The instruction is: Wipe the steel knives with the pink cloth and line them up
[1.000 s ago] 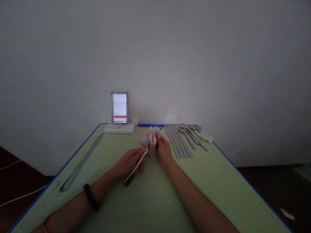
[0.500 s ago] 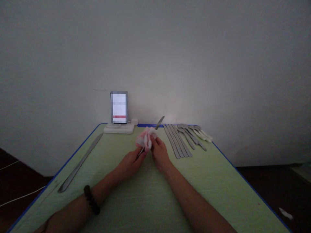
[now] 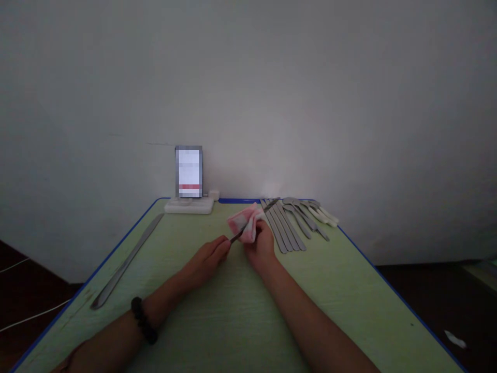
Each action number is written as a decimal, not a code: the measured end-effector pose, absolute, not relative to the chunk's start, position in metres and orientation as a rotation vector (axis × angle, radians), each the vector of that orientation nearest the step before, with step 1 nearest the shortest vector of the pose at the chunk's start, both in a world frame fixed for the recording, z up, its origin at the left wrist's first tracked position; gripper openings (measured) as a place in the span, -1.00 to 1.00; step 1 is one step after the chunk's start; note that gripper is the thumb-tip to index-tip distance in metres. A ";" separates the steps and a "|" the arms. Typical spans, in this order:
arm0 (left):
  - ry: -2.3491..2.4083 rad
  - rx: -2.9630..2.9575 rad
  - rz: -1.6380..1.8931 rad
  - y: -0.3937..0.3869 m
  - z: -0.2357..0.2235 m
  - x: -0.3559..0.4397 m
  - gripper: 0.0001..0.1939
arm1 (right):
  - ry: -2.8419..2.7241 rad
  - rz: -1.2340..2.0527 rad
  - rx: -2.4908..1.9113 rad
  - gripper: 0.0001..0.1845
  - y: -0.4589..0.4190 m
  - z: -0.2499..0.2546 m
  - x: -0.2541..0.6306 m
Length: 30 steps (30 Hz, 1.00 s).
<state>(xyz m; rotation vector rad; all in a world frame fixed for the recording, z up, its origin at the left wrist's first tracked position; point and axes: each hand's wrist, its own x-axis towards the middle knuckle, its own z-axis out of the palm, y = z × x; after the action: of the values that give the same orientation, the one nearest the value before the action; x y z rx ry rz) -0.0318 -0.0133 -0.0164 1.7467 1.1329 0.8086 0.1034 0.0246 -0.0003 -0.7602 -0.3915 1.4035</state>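
My left hand is closed on the handle end of a metal table knife, which slants up to the right. A pink and white cloth is folded around the middle of the knife, and my right hand grips the cloth there. The knife's blade tip sticks out beyond the cloth, over the tops of several knives lying side by side. Another table knife lies alone along the left side of the table.
Several spoons and white-handled cutlery lie at the back right of the green table. At the back left a lit phone stands on a white base, against the wall. A blue edge borders the table.
My right hand and the cloth have shifted right along the knife, baring more of it near my left hand. The knife now tilts lower, its tip farther right.
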 end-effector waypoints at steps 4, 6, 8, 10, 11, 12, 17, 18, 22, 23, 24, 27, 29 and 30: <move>1.056 1.657 0.854 -0.011 -0.023 -0.031 -0.71 | -0.486 1.476 -0.737 -0.91 0.018 -0.002 0.094; 1.068 1.652 0.864 -0.011 -0.023 -0.030 -0.73 | -0.524 1.511 -0.717 -0.92 0.015 -0.004 0.088; 1.108 1.677 0.882 -0.012 -0.022 -0.029 -0.70 | -0.557 1.526 -0.691 -0.91 0.014 -0.007 0.084; 1.172 1.736 0.889 -0.013 -0.019 -0.028 -0.69 | -0.596 1.509 -0.686 -0.90 0.013 -0.010 0.081; 1.211 1.774 0.883 -0.014 -0.017 -0.027 -0.69 | -0.618 1.494 -0.692 -0.90 0.012 -0.011 0.080; 1.249 1.808 0.868 -0.015 -0.015 -0.027 -0.71 | -0.640 1.481 -0.709 -0.90 0.012 -0.012 0.080; 1.361 1.873 0.788 -0.015 -0.009 -0.026 -0.73 | -0.721 1.366 -0.890 -0.86 0.010 -0.014 0.083; 1.375 1.885 0.772 -0.014 -0.009 -0.026 -0.72 | -0.745 1.342 -0.916 -0.85 0.010 -0.014 0.084; 1.435 1.997 0.674 -0.013 -0.010 -0.027 -0.70 | -0.855 1.308 -0.949 -0.76 0.012 -0.018 0.085; 1.434 2.028 0.659 -0.013 -0.010 -0.027 -0.69 | -0.867 1.311 -0.948 -0.74 0.013 -0.020 0.086; 1.420 2.054 0.652 -0.014 -0.010 -0.028 -0.68 | -0.872 1.313 -0.948 -0.73 0.014 -0.021 0.086; 1.343 2.095 0.646 -0.017 -0.007 -0.029 -0.63 | -0.858 1.295 -0.960 -0.72 0.018 -0.023 0.089; 1.323 2.124 0.618 -0.019 -0.005 -0.029 -0.62 | -0.832 1.258 -0.977 -0.72 0.021 -0.022 0.093; 1.331 2.142 0.604 -0.019 -0.005 -0.030 -0.62 | -0.818 1.239 -0.985 -0.72 0.021 -0.021 0.094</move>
<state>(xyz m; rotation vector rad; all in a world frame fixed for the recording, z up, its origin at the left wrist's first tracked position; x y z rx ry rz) -0.0295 -0.0194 -0.0053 2.1417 1.3313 0.6035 0.0944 0.0214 -0.0209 -0.9848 -0.8185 1.2387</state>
